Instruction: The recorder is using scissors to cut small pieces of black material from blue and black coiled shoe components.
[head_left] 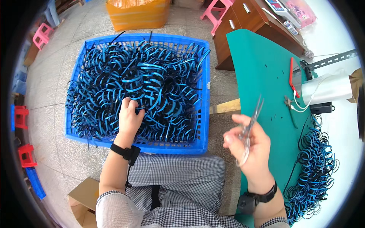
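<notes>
In front of me is a blue plastic basket filled with curled strips, shiny blue on one face and black on the other. My left hand reaches into the pile near its middle, fingers bent and closed around some of the curls. Its fingertips are partly sunk among the strips. To the right of the basket, my right hand is raised with a pair of scissors in it. The blades point up and away from me, close together, and nothing shows between them.
A green-topped table on the right carries pliers, a red-edged phone, small black scraps and a heap of curled strips. Beyond stand a brown drawer cabinet and a taped box. A cardboard box sits lower left.
</notes>
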`<state>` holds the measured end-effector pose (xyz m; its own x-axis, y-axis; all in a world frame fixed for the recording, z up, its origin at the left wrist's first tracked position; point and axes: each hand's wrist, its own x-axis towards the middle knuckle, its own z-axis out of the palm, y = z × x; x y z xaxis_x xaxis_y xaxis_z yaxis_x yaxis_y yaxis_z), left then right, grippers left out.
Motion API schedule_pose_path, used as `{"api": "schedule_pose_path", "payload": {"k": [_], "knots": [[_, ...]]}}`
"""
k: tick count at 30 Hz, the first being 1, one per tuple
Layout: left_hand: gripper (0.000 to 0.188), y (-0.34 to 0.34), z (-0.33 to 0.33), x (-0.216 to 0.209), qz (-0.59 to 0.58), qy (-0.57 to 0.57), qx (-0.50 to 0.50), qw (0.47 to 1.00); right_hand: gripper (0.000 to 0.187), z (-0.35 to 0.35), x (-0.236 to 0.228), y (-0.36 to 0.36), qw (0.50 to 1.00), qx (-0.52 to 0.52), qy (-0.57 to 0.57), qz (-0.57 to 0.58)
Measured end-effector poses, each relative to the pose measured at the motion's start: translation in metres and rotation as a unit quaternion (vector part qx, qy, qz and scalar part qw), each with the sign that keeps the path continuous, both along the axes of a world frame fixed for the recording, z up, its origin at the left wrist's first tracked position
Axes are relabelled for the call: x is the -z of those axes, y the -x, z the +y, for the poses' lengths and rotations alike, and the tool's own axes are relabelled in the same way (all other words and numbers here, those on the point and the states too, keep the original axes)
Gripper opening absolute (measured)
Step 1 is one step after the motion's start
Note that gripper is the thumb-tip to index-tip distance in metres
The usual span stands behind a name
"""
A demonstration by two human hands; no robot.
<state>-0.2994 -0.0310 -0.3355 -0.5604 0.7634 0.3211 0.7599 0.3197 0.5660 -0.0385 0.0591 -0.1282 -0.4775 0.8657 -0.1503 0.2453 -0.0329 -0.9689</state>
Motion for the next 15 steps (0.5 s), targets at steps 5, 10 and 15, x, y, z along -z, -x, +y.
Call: {"api": "schedule_pose_path", "payload": {"k": [5,10,15], "knots": [[0.023,0.015,-0.057,-0.004,0.025,0.021,-0.074,0.997,0.037,-0.004,0.006,0.003,0.999,-0.025,-0.047,0.003],[0.035,0.032,-0.105,0.036,0.046,0.294,-0.078,0.951,0.036,-0.007,0.012,0.006,0.996,-0.042,-0.077,0.014],[0.035,0.021,-0.108,0.042,-0.004,0.297,-0.084,0.951,0.037,-0.006,0.015,0.005,0.996,-0.046,-0.075,0.012]]}}
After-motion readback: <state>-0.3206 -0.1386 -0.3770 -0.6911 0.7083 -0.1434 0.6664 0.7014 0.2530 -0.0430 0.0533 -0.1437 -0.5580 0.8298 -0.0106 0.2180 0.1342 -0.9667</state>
